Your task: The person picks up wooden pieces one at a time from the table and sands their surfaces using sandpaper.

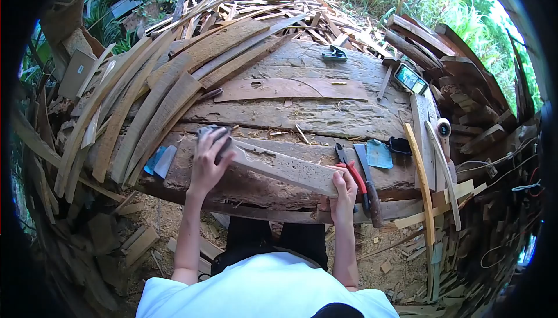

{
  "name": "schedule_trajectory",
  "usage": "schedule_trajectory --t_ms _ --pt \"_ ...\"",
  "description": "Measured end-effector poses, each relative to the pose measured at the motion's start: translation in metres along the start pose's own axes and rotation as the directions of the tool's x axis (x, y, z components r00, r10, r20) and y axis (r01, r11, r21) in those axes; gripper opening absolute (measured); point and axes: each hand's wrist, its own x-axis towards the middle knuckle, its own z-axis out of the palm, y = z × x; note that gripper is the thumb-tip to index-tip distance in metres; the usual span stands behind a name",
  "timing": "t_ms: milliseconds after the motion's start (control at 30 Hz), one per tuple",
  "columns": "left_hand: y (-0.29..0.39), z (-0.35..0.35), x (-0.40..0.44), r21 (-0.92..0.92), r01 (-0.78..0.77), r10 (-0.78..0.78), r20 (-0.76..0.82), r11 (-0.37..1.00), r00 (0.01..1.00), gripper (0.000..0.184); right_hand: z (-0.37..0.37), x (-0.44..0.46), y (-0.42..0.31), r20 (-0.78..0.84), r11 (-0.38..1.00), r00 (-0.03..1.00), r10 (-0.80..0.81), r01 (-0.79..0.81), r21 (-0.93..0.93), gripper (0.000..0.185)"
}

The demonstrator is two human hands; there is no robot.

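Observation:
A pale wooden board [285, 166] lies slantwise over the front of the workbench, its upper face marked with small dark pits or cuts. My right hand [345, 189] grips its right end, thumb on top. At the far left end, my left hand [210, 158] is closed over a dark grey block [220, 138] resting against the board; fingers hide most of it, and its exact kind does not show. Just right of my right hand lie red-handled pliers [354, 170] and a flat blade with a dark wooden handle [367, 180].
Curved planks [157, 103] are stacked at left; scrap wood [244, 7] heaps behind. A thin board [290, 89] lies mid-bench. Blue sandpaper-like sheets [379, 154], a hammer [387, 77], a phone-like screen [410, 78] and long strips [421, 178] are at right.

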Motion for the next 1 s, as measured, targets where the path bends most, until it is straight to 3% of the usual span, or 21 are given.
schedule_trajectory --t_ms 33,100,133,167,233,367,433,467,533,567,633,667,733,833,1000 --pt "0.005 -0.003 -0.001 -0.003 -0.004 0.004 -0.001 1.000 1.000 0.064 -0.002 0.000 -0.002 0.003 0.999 1.000 0.017 -0.017 0.030 0.030" --pt "0.016 -0.014 -0.002 0.024 -0.042 0.038 0.163 0.999 0.986 0.081 -0.005 -0.001 -0.004 0.008 0.998 0.999 0.034 -0.034 0.058 0.031" --pt "0.014 -0.015 -0.001 0.026 -0.037 0.032 0.185 0.999 0.982 0.093 -0.005 -0.002 -0.005 0.014 0.998 0.999 0.029 -0.029 0.059 0.031" --pt "0.015 -0.016 0.000 0.026 -0.035 0.029 0.185 0.999 0.982 0.093 -0.005 -0.002 -0.005 0.020 0.998 0.999 0.025 -0.026 0.060 0.032" --pt "0.016 -0.020 0.003 0.128 -0.050 0.029 0.162 0.991 0.986 0.086 -0.003 -0.004 -0.008 0.009 0.999 1.000 0.019 -0.020 0.029 0.033" --pt "0.003 -0.031 0.002 0.096 -0.099 0.092 0.081 0.990 0.992 0.075 -0.005 -0.004 -0.007 0.004 1.000 1.000 -0.024 0.024 -0.009 0.040" --pt "0.003 -0.040 -0.006 0.128 -0.193 0.201 -0.051 0.973 0.978 0.064 -0.004 -0.002 -0.004 0.039 0.999 0.999 -0.032 0.032 0.015 0.046" --pt "0.004 -0.041 -0.010 0.100 -0.196 0.205 -0.092 0.976 0.974 0.059 -0.003 0.002 0.004 -0.057 0.990 0.998 -0.019 0.027 0.139 0.050" --pt "0.002 -0.043 -0.025 0.133 -0.120 0.138 -0.136 0.984 0.981 0.059 0.010 0.010 0.005 -0.206 0.954 0.977 0.052 0.012 0.298 0.060" --pt "0.000 -0.047 -0.033 0.139 -0.075 0.097 -0.161 0.987 0.982 0.058 0.010 0.011 0.004 -0.153 0.954 0.986 0.062 -0.014 0.299 0.060" --pt "-0.004 -0.062 -0.046 0.205 0.021 0.021 -0.201 0.978 0.979 0.059 -0.005 0.011 0.006 0.125 0.982 0.986 -0.107 0.085 0.169 0.061" --pt "-0.008 -0.070 -0.050 0.282 0.074 0.009 -0.283 0.957 0.959 0.061 -0.008 0.012 0.010 0.167 0.983 0.982 -0.093 0.064 0.171 0.061" --pt "-0.015 -0.087 -0.057 0.374 0.213 -0.051 -0.397 0.902 0.916 0.065 -0.013 0.014 0.016 0.090 0.984 0.986 -0.141 0.130 0.124 0.058" --pt "-0.036 -0.113 -0.062 0.438 0.407 -0.086 -0.588 0.802 0.804 0.063 -0.008 0.014 0.014 0.118 0.988 0.985 -0.125 0.112 0.108 0.055" --pt "-0.079 -0.143 -0.062 0.332 0.615 -0.241 -0.709 0.715 0.663 0.054 0.003 0.017 0.009 0.042 0.991 0.993 -0.109 0.112 -0.078 0.046"
